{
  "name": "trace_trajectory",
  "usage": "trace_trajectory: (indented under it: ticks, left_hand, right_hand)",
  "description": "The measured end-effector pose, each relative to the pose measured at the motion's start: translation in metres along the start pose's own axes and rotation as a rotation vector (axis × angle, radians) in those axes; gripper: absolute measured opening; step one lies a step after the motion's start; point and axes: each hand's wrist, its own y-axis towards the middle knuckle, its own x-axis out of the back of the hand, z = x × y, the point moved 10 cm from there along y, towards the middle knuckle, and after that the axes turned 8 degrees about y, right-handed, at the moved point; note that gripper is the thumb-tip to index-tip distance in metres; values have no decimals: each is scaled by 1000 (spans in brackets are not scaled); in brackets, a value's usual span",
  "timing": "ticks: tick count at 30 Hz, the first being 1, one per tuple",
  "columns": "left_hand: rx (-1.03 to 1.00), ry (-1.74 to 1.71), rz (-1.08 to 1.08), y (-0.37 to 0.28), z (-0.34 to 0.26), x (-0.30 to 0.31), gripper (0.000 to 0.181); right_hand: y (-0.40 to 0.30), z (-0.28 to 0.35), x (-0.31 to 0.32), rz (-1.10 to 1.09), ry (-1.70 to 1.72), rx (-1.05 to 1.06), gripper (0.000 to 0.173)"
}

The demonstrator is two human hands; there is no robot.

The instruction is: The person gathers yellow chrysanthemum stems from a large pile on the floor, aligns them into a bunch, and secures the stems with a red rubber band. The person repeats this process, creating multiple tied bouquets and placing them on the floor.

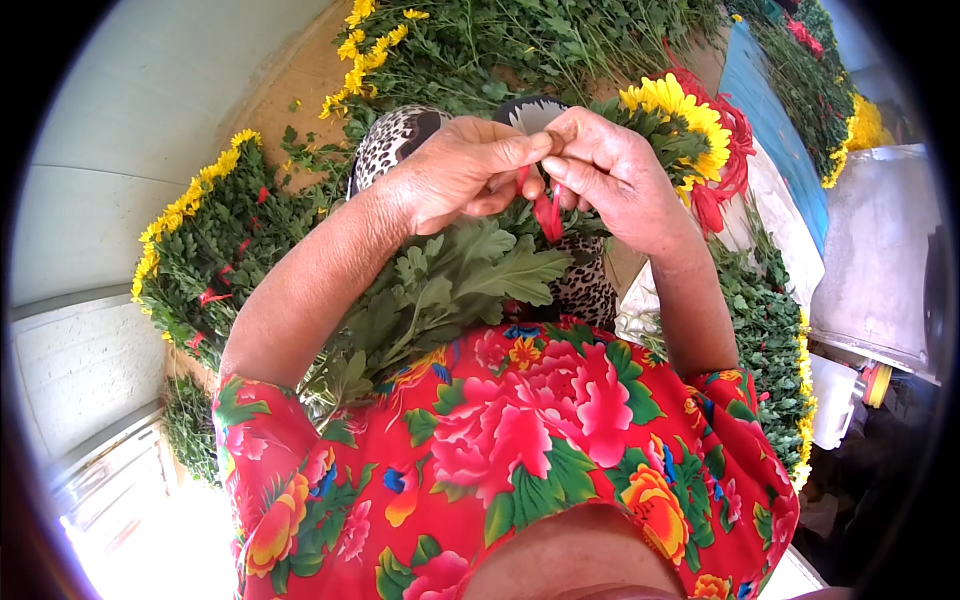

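My left hand (487,169) and my right hand (611,176) meet above my lap, fingertips close together. Both pinch a red ribbon (549,217), which hangs in a loop between them. Under the hands, a bunch of green-leaved chrysanthemum stems (450,281) lies across my lap, its yellow flower heads (686,124) at the right beyond my right wrist. A heap of red ribbon strips (739,150) lies beside the flower heads. The exact grip of the fingertips on the ribbon is partly hidden.
Tied chrysanthemum bunches (217,247) are stacked at the left, and more (772,360) at the right. Loose stems (525,45) spread over the floor ahead. A blue sheet (772,127) and a pale metal box (874,255) are at the right; a pale wall (135,120) rises at the left.
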Motion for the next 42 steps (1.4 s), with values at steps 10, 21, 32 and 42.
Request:
trace_trajectory:
  ticks: [10, 21, 32, 42]
  left_hand:
    - [-67, 102, -32, -14, -15, -15, 19]
    - [-160, 90, -262, -25, -7, -6, 7]
    - [-187, 53, -56, -18, -18, -17, 9]
    - [-140, 63, -122, -16, -13, -10, 14]
  right_hand:
    - [-10, 39, -1, -90, -394, 187, 7]
    - [-3, 65, 28, -156, -391, 197, 18]
    - [-23, 38, 7, -87, -601, 261, 10]
    - [-31, 41, -11, 52, -618, 371, 13]
